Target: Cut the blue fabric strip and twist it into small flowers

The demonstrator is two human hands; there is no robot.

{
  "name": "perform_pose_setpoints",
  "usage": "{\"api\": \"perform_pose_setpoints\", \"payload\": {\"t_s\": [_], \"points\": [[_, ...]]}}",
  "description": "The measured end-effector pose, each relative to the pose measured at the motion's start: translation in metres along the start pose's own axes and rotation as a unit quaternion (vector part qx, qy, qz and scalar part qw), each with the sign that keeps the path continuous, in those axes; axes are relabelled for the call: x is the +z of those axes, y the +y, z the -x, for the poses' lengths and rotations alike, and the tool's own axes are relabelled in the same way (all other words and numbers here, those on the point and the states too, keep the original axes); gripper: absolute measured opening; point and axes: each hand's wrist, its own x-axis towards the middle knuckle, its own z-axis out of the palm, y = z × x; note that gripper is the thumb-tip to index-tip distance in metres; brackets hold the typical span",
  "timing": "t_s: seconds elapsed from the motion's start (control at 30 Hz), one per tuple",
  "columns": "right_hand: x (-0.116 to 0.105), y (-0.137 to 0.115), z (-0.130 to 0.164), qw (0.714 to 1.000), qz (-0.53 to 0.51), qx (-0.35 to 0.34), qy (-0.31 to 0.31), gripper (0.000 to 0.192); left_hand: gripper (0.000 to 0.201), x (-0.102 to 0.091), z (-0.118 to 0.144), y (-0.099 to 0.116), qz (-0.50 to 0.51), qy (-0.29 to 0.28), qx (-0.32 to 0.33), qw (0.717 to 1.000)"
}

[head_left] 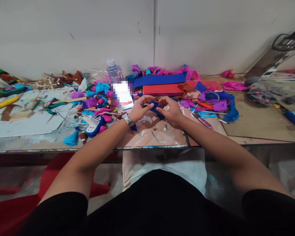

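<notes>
My left hand (pixel 140 109) and my right hand (pixel 171 109) meet over the middle of the work table (pixel 255 126). Both pinch a small piece of dark blue material (pixel 156 107) held between them, just above the tabletop. A silver watch (pixel 128 120) sits on my left wrist. Behind my hands lie a flat red sheet stack (pixel 162 89) and a blue sheet stack (pixel 159 79). Much of the blue piece is hidden by my fingers.
Pink, purple and blue scraps (pixel 98 101) crowd the table's left and back. A plastic bottle (pixel 113 70) stands at the back. A glue gun (pixel 93 126) lies left of my hands, a tape roll (pixel 211 97) and scissors (pixel 203 120) to the right. A red chair (pixel 12 213) is lower left.
</notes>
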Motion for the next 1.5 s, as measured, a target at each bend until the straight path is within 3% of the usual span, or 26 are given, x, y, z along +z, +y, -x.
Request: {"api": "perform_pose_setpoints", "payload": {"t_s": [0.9, 1.17, 1.33, 1.4, 1.5], "points": [[0.000, -0.005, -0.002, 0.999, 0.023, 0.045, 0.017, 0.020, 0.047, 0.002, 0.000, -0.009, -0.005, -0.033, 0.023, 0.999], [0.001, -0.008, 0.000, 0.998, 0.011, 0.056, 0.012, 0.021, 0.056, 0.005, 0.002, -0.001, -0.078, -0.015, 0.018, 0.997], [0.000, -0.007, 0.001, 0.999, -0.020, 0.037, 0.001, 0.034, 0.051, 0.004, 0.001, -0.002, -0.113, 0.019, 0.010, 0.993], [0.000, -0.006, 0.001, 0.999, -0.020, 0.029, -0.007, 0.041, 0.044, 0.003, 0.002, 0.002, -0.182, 0.046, 0.033, 0.982], [0.001, -0.006, 0.001, 0.999, -0.016, 0.030, -0.012, 0.042, 0.032, 0.003, 0.006, 0.010, -0.313, 0.088, 0.078, 0.942]]}}
